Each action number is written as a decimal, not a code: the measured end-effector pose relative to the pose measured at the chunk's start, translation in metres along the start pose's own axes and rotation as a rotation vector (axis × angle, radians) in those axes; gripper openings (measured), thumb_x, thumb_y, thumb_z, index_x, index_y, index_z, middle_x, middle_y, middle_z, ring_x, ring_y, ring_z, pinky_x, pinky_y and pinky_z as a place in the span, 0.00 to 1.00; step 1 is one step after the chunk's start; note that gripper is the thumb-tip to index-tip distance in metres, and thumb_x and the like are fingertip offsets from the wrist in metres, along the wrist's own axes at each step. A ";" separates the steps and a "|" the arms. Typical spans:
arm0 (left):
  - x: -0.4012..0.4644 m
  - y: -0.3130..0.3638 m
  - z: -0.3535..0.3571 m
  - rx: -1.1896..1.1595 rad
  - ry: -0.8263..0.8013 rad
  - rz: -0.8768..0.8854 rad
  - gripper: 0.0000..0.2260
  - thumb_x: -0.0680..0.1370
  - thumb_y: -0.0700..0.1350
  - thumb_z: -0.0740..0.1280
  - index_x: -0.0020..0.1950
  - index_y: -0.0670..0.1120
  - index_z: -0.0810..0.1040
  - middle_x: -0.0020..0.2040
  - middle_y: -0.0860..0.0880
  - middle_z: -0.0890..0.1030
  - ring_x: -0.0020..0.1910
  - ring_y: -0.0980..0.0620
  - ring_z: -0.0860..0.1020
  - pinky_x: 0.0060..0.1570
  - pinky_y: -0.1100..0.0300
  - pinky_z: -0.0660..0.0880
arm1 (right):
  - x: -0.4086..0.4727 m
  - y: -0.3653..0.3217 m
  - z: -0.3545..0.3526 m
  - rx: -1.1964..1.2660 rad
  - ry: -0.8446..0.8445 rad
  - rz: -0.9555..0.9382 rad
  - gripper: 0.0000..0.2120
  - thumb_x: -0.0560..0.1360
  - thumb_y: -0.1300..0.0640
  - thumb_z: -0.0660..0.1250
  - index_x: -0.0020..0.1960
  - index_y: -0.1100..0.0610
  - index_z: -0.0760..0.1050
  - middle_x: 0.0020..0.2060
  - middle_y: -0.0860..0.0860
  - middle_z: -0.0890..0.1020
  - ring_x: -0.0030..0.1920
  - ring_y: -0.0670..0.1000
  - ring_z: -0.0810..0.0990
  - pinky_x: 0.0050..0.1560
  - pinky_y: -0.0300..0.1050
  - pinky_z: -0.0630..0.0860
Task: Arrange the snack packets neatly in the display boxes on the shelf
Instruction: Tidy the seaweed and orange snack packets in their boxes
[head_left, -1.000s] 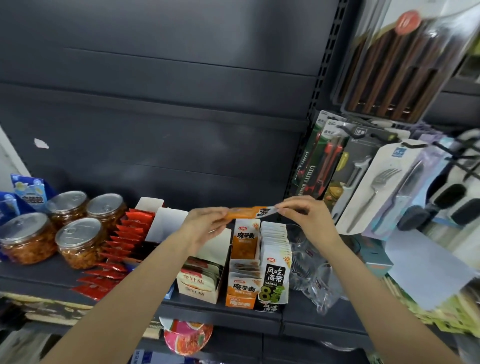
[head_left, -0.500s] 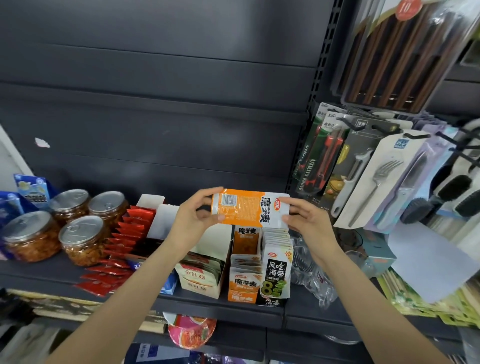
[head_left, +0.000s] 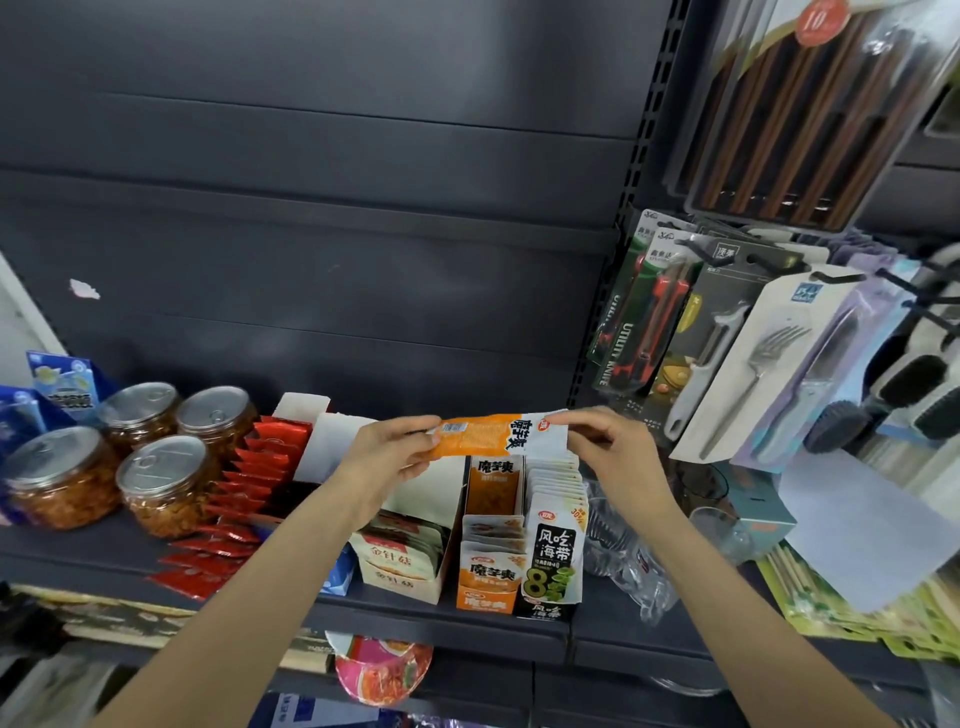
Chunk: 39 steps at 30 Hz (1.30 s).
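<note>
Glossy orange-and-white plastic-film snack packet (head_left: 498, 434); printed matt cardboard display boxes (head_left: 487, 574); clear plastic jars (head_left: 166, 488) with brushed, dull-shining metal pull-tab lids (head_left: 161, 462); shiny red foil sachets (head_left: 244, 499); smooth matt dark-grey painted metal shelf (head_left: 83, 561); crinkled transparent plastic wrap (head_left: 631, 566).

The held orange packet (head_left: 491, 435) reads 魔芋爽, as does the orange display box (head_left: 488, 577). The kelp box (head_left: 555, 561) shows 风吃海带, 8 and 30%. A green card (head_left: 615, 343) says UTILITY KNIFE.
</note>
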<state>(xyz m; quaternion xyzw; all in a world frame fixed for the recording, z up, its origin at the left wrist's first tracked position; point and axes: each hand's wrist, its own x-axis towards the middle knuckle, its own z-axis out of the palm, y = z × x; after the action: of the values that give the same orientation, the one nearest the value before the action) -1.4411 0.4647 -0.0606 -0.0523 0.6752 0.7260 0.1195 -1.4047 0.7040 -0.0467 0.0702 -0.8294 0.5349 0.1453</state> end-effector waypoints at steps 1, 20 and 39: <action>0.002 0.000 0.002 -0.042 0.000 -0.042 0.11 0.78 0.37 0.64 0.60 0.41 0.79 0.50 0.45 0.82 0.47 0.53 0.80 0.47 0.64 0.75 | 0.001 0.000 0.001 -0.062 0.027 -0.025 0.11 0.73 0.64 0.69 0.45 0.49 0.82 0.51 0.45 0.80 0.51 0.42 0.78 0.52 0.34 0.74; 0.043 -0.037 -0.004 1.260 -0.083 0.322 0.20 0.79 0.48 0.63 0.71 0.55 0.67 0.72 0.53 0.67 0.72 0.51 0.63 0.70 0.56 0.62 | 0.030 0.021 0.008 -0.653 -0.161 -0.006 0.07 0.76 0.56 0.67 0.51 0.55 0.82 0.43 0.50 0.85 0.43 0.48 0.81 0.49 0.47 0.78; 0.049 -0.035 -0.021 1.256 -0.256 0.324 0.23 0.80 0.48 0.62 0.74 0.57 0.63 0.76 0.55 0.60 0.75 0.51 0.56 0.71 0.55 0.58 | 0.076 0.067 0.081 -0.791 -0.284 0.038 0.10 0.78 0.62 0.61 0.54 0.58 0.80 0.50 0.55 0.79 0.50 0.56 0.78 0.48 0.49 0.76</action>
<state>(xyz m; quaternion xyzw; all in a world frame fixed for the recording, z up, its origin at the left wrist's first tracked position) -1.4822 0.4508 -0.1078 0.2162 0.9501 0.2034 0.0960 -1.5083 0.6610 -0.1117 0.0666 -0.9837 0.1631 0.0355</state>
